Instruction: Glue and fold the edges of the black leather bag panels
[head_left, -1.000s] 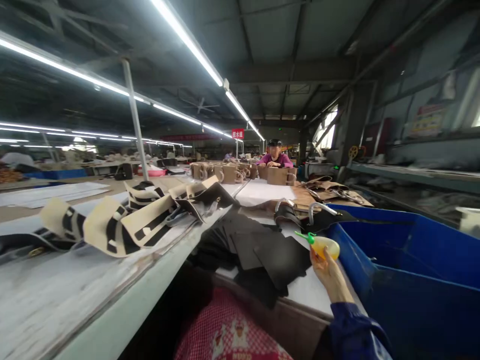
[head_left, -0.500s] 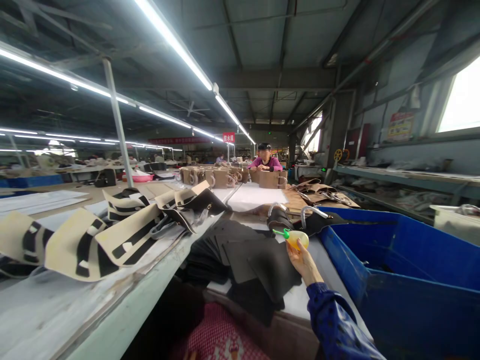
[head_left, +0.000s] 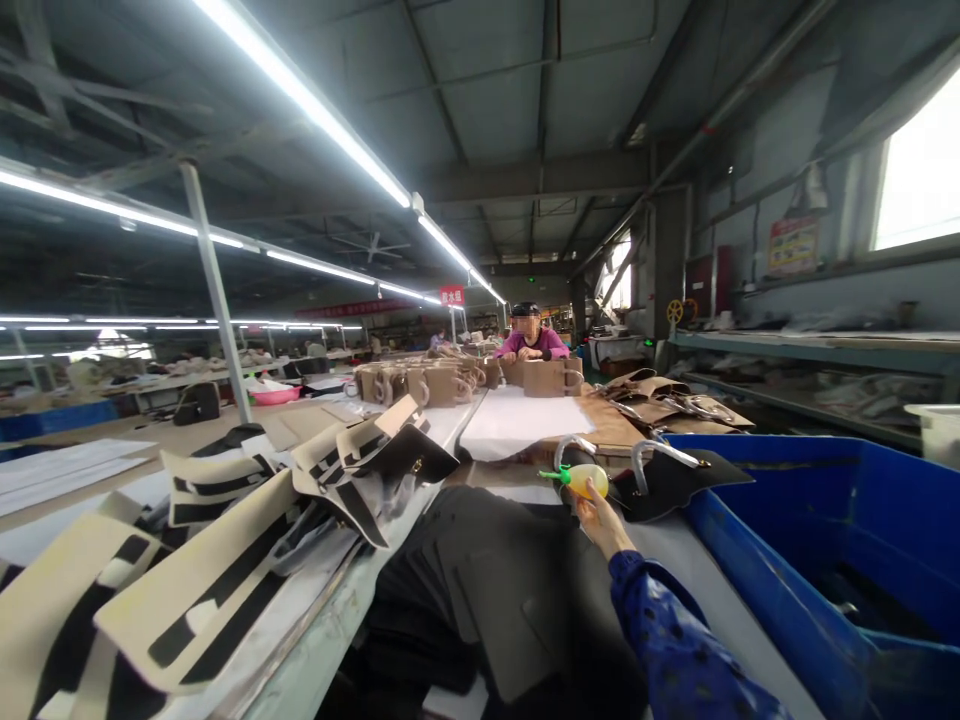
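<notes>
Yellow squeeze bottle (head_left: 587, 479), green nozzle

Your right hand (head_left: 600, 520) hovered over a long workbench (head_left: 720, 590) with a pale top. Directly under and to the left of that hand lay a heap of black cut panels (head_left: 495, 580). Further left, past a raised ledge, cream pieces with black stripes (head_left: 225, 580) lay fanned across the neighbouring surface. Just beyond your fingers rested dark bag parts with curved metal handles (head_left: 660, 470). Ahead of the hand a white sheet (head_left: 517, 420) lay flat, and past it stood a row of tan bags (head_left: 427, 385). To the right of your hand, tan pieces (head_left: 660, 400) lay on the bench.
</notes>
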